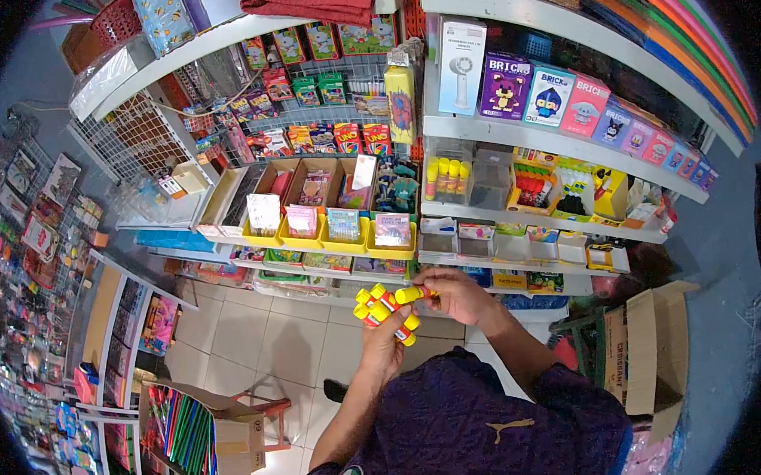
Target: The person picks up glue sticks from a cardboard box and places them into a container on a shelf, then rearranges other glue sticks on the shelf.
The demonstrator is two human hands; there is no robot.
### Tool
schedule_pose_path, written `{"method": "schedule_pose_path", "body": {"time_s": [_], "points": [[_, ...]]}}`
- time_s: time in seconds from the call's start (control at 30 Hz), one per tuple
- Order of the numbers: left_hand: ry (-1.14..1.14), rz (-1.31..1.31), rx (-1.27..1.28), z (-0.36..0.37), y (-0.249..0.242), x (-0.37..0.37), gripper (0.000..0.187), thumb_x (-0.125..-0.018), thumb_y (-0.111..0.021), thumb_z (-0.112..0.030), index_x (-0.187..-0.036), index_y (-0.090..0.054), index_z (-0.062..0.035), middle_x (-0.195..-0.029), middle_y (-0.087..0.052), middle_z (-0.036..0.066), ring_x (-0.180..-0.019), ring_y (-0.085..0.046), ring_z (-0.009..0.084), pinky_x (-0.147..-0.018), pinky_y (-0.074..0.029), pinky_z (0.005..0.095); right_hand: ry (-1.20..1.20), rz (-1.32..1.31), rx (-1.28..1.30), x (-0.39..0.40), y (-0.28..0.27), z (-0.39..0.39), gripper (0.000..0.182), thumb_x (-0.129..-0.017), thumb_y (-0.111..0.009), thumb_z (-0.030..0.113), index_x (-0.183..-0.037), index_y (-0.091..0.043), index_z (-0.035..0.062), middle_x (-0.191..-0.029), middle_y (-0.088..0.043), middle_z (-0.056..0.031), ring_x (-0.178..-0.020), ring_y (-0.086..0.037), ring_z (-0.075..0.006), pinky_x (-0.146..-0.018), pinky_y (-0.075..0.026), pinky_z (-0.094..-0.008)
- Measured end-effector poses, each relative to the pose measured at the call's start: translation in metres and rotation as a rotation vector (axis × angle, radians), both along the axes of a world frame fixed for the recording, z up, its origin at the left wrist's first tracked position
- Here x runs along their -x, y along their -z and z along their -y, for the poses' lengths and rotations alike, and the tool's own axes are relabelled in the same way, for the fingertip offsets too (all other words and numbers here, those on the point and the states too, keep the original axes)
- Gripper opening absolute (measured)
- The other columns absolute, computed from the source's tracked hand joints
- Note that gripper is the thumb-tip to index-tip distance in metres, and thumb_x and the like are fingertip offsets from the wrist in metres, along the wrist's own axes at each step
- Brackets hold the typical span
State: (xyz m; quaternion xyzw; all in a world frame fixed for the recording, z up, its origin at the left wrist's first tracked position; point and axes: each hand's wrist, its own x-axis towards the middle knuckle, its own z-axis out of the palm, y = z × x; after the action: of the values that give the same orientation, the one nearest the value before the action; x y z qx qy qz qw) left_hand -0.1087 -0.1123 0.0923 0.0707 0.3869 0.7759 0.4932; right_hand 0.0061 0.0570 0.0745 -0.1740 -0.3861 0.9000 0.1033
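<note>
Several short yellow plastic tubes with red labels (372, 303) are bunched in the left hand (383, 342), its fingers closed around them, just in front of the yellow plastic bins (392, 252) along the shelf's front edge. The right hand (457, 294) pinches a single yellow-capped tube (409, 294) by its far end, the cap beside the bunch; whether the two touch, I cannot tell. Right of the bins, a clear plastic container (448, 181) holds more yellow tubes, and lower on that side a white shelf edge (520, 269) runs close above the right hand. Boxed brick toys (549, 96) line the shelf up and right of the bins. Behind the bins, a wire grid (354, 64) carries card packs (348, 139). Pale floor tiles (252, 326) spread below and left of the bins, giving room on the left hand's outer side, as far as a red stool (273, 408) and a brown cardboard box (241, 443) of coloured sticks (187, 441). Well to the lower right of the bins, an open cardboard carton (657, 343) and a dark green crate (586, 347) stand beyond the right forearm, bounding that side.
</note>
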Motion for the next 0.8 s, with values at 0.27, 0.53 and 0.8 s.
{"method": "schedule_pose_path", "body": {"time_s": [0.27,0.53,0.8], "points": [[-0.049,-0.008,-0.009,-0.003,0.004,0.005,0.033,-0.088,-0.072,-0.002,-0.117,-0.055,-0.0056,-0.097,-0.067,0.007,-0.089,-0.068,0.018,-0.077,-0.056,0.0318,-0.246,0.006,-0.762,-0.009,-0.039,0.009,0.054,-0.094,-0.067,0.004,-0.142,-0.045,0.0059,-0.113,-0.066,-0.0075,-0.1,-0.062,-0.0132,-0.089,-0.051,-0.0311],[-0.058,-0.001,0.015,0.003,0.012,0.009,0.037,-0.088,-0.072,-0.004,-0.12,-0.052,-0.007,-0.097,-0.066,0.01,-0.088,-0.068,0.0217,-0.074,-0.057,0.0358,0.354,0.153,-0.646,0.0,-0.067,-0.045,0.049,-0.091,-0.069,0.003,-0.135,-0.047,0.0064,-0.101,-0.068,-0.0086,-0.091,-0.066,-0.0155,-0.074,-0.057,-0.0314],[-0.117,0.005,0.03,0.011,0.02,0.012,0.037,-0.087,-0.072,-0.005,-0.119,-0.054,-0.0088,-0.097,-0.065,0.01,-0.088,-0.066,0.0227,-0.072,-0.057,0.0375,0.929,0.153,-0.965,0.019,-0.081,-0.125,0.042,-0.089,-0.076,0.011,-0.121,-0.051,-0.0019,-0.102,-0.066,-0.0135,-0.082,-0.067,-0.0152,-0.067,-0.057,-0.0276]]}}
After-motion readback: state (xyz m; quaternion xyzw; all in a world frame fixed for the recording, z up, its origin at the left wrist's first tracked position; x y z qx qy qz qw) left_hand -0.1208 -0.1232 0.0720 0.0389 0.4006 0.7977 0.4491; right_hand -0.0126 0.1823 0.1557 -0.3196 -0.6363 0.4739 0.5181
